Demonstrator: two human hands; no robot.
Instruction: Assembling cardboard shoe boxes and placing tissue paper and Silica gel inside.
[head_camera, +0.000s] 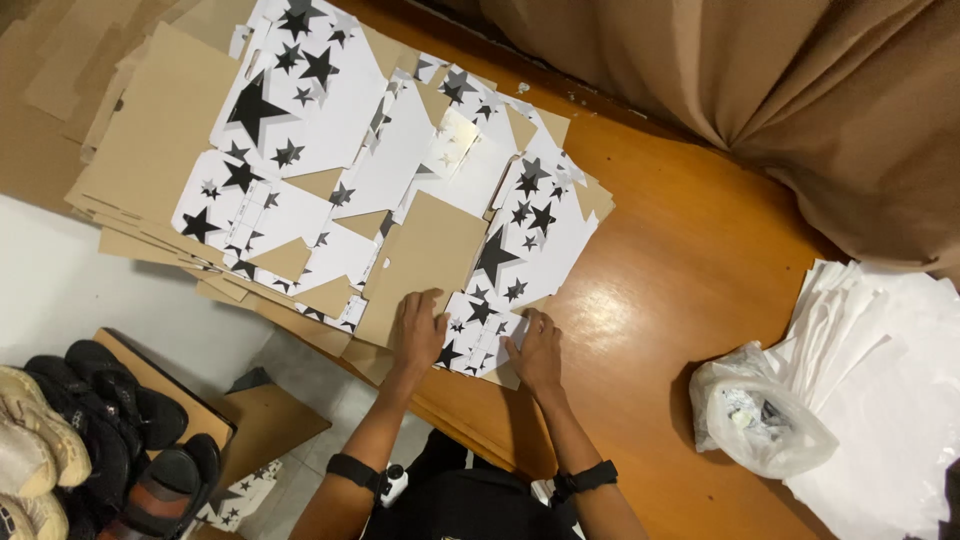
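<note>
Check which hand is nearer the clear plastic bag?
Right. The right hand rests on the star-printed cardboard sheet, closer to the plastic bag; the left hand lies farther away, beyond it.

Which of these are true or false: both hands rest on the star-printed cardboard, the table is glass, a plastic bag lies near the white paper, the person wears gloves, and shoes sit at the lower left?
1. Both the left hand and the right hand rest on the star-printed cardboard. True.
2. The table is glass. False: it is polished brown wood.
3. A plastic bag lies beside the stack of white paper. True.
4. The person wears gloves. False: the hands are bare, with a dark band on each wrist.
5. Shoes sit at the lower left. True.
</note>
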